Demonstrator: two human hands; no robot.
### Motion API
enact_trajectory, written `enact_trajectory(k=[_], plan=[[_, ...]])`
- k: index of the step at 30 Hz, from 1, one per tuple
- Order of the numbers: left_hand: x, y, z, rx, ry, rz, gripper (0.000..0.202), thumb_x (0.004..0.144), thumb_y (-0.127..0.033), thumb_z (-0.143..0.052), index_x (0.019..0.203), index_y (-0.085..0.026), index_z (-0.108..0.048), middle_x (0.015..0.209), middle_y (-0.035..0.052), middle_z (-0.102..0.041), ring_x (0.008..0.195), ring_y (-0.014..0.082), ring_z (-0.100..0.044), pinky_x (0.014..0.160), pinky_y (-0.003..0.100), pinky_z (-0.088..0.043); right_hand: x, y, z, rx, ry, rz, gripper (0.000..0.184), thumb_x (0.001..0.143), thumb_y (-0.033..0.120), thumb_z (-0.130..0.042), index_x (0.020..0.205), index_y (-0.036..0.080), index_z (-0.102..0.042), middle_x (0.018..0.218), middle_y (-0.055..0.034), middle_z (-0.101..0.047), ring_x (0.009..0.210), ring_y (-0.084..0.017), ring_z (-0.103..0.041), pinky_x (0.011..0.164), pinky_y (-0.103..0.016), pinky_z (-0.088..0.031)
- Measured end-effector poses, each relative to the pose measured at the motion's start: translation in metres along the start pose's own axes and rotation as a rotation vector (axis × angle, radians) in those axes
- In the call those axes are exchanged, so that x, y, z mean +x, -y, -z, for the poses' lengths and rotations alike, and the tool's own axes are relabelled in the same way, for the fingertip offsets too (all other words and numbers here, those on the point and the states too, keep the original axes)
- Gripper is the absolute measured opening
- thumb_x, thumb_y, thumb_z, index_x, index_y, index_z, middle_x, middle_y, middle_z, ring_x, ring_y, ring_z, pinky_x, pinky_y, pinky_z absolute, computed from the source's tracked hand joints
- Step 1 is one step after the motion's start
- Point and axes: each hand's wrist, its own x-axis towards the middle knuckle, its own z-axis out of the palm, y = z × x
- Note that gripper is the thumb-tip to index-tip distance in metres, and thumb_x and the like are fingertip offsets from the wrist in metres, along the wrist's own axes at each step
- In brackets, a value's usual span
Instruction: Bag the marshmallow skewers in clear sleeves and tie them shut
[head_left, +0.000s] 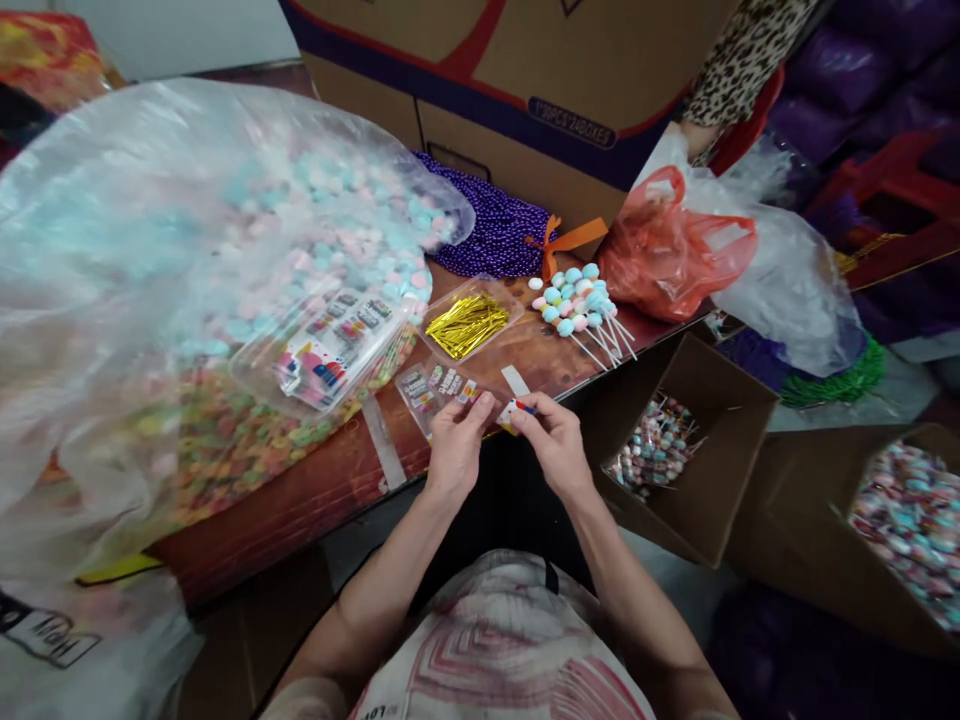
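My right hand [559, 445] pinches a small printed plastic bag [514, 410] with coloured marks, at the table's front edge. Close beside it, my left hand [459, 445] is closed, thumb against fingers; what it grips, if anything, I cannot make out. More printed bags [421, 392] lie flat on the table just beyond my left hand. Behind them is a clear tray of gold twist ties [466, 325]. To its right several pink, blue and white marshmallow sticks [577, 300] lie in a bunch. A clear plastic box [330, 350] holding a stack of printed bags rests at left.
A huge clear bag of pastel marshmallows [300, 220] covers the table's left side. Purple beads [495, 220] and a large carton [480, 80] stand behind. A red plastic bag [667, 250] sits at right. Open cartons [720, 440] of wrapped sweets stand lower right; another person's leopard-print sleeve [750, 60] shows.
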Motion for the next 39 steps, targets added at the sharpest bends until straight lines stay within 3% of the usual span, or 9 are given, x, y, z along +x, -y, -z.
enact_trajectory(k=[3, 7, 15, 19, 26, 30, 34, 37, 39], plan=[[0.001, 0.006, -0.008, 0.005, -0.004, -0.042, 0.039, 0.049, -0.035, -0.097, 0.072, -0.015, -0.073, 0.07, -0.0012, -0.071, 0.064, 0.0083, -0.062, 0.068, 0.022, -0.051, -0.004, -0.008, -0.01, 0.081, -0.139, 0.014, 0.021, 0.083, 0.04, -0.074, 0.08, 0.02, -0.068, 0.072, 0.0029, -0.06, 0.067, -0.012, -0.051, 0.067, -0.026, -0.043], [-0.003, 0.013, -0.012, 0.04, 0.0, -0.075, 0.039, 0.061, -0.047, -0.091, 0.066, -0.015, -0.068, 0.065, -0.002, -0.067, 0.059, 0.007, -0.058, 0.061, 0.021, -0.046, -0.001, -0.008, -0.01, -0.015, -0.222, 0.066, 0.038, 0.09, 0.046, -0.063, 0.063, 0.02, -0.054, 0.06, 0.0046, -0.046, 0.057, -0.01, -0.041, 0.056, -0.025, -0.035], [0.011, -0.006, -0.006, -0.077, -0.073, -0.056, 0.034, 0.052, -0.026, -0.097, 0.074, -0.017, -0.073, 0.078, -0.0023, -0.073, 0.071, 0.0075, -0.066, 0.07, 0.019, -0.051, 0.008, 0.001, 0.003, -0.214, -0.169, 0.128, 0.041, 0.089, 0.044, -0.063, 0.06, 0.02, -0.046, 0.059, 0.0048, -0.039, 0.058, -0.01, -0.036, 0.057, -0.025, -0.032], [0.015, -0.008, -0.008, -0.096, -0.114, -0.137, 0.033, 0.056, -0.032, -0.096, 0.072, -0.018, -0.07, 0.074, -0.0041, -0.071, 0.067, 0.0061, -0.064, 0.067, 0.018, -0.049, 0.015, 0.001, 0.0, -0.174, -0.219, 0.104, 0.044, 0.087, 0.045, -0.065, 0.058, 0.021, -0.042, 0.06, 0.0049, -0.035, 0.059, -0.01, -0.032, 0.056, -0.025, -0.03], [0.021, -0.009, -0.012, -0.098, -0.062, -0.058, 0.029, 0.06, -0.027, -0.093, 0.074, -0.017, -0.07, 0.077, -0.0031, -0.072, 0.071, 0.0073, -0.066, 0.07, 0.02, -0.049, 0.026, -0.004, 0.012, -0.248, -0.16, 0.106, 0.055, 0.091, 0.058, -0.057, 0.057, 0.021, -0.035, 0.056, 0.0049, -0.03, 0.055, -0.01, -0.028, 0.053, -0.027, -0.025], [0.027, -0.009, -0.02, -0.11, -0.134, -0.105, 0.032, 0.057, -0.028, -0.095, 0.073, -0.017, -0.069, 0.074, -0.0044, -0.07, 0.067, 0.0068, -0.065, 0.067, 0.019, -0.047, 0.041, 0.006, 0.018, -0.471, -0.157, 0.234, 0.053, 0.097, 0.053, -0.051, 0.057, 0.022, -0.033, 0.056, 0.0038, -0.033, 0.054, -0.011, -0.032, 0.056, -0.029, -0.029], [0.034, -0.013, -0.023, -0.155, -0.197, -0.101, 0.036, 0.056, -0.032, -0.095, 0.075, -0.017, -0.068, 0.073, -0.0046, -0.07, 0.066, 0.0063, -0.064, 0.068, 0.02, -0.046, 0.079, 0.022, 0.04, -0.932, -0.292, 0.449, 0.032, 0.096, 0.035, -0.051, 0.067, 0.022, -0.052, 0.071, -0.0044, -0.056, 0.071, -0.019, -0.048, 0.072, -0.034, -0.036], [0.039, -0.02, -0.017, -0.19, -0.236, -0.039, 0.036, 0.059, -0.031, -0.094, 0.078, -0.018, -0.067, 0.074, -0.0048, -0.071, 0.065, 0.0065, -0.064, 0.067, 0.021, -0.045, 0.114, 0.024, 0.07, -1.205, -0.512, 0.406, 0.015, 0.092, 0.029, -0.057, 0.084, 0.018, -0.062, 0.089, -0.0133, -0.064, 0.087, -0.026, -0.053, 0.079, -0.039, -0.037], [0.041, -0.025, -0.012, -0.209, -0.255, 0.012, 0.034, 0.061, -0.029, -0.094, 0.079, -0.018, -0.067, 0.075, -0.005, -0.072, 0.064, 0.0059, -0.064, 0.066, 0.021, -0.044, 0.131, 0.019, 0.089, -1.307, -0.543, 0.305, 0.011, 0.091, 0.023, -0.057, 0.086, 0.015, -0.063, 0.09, -0.0162, -0.064, 0.089, -0.028, -0.055, 0.08, -0.041, -0.037]])
